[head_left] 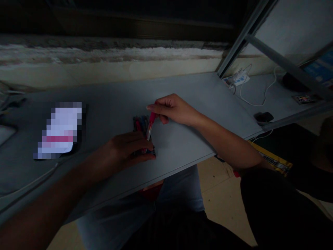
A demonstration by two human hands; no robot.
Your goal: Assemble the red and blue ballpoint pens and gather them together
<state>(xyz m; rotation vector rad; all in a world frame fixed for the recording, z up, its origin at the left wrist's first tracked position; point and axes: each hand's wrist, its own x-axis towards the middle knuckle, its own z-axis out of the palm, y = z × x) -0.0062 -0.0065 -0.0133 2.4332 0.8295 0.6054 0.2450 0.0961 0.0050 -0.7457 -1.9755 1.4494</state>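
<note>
Red plastic pen [150, 126], light, stiff and slim, sits pinched in the fingers of the right hand [173, 109], its lower end reaching toward the left hand [130, 148], which curls closed over a bundle of pens [141, 123] just beside the pinch. Smooth barrels may slip; mid-barrel looks the surest hold. A pixelated packet [59, 131] lies well left of both hands on the gray tabletop [182, 104].

Dim, murky light fills the whole view — the left hand [130, 149] falls into deep shadow, the right hand [174, 110] shows a little brighter, and the grey desk top [182, 104] looks flat and soft. A coarse pixelated block [61, 130] obscures one patch — wide-angle distortion stretches the frame edges.
</note>
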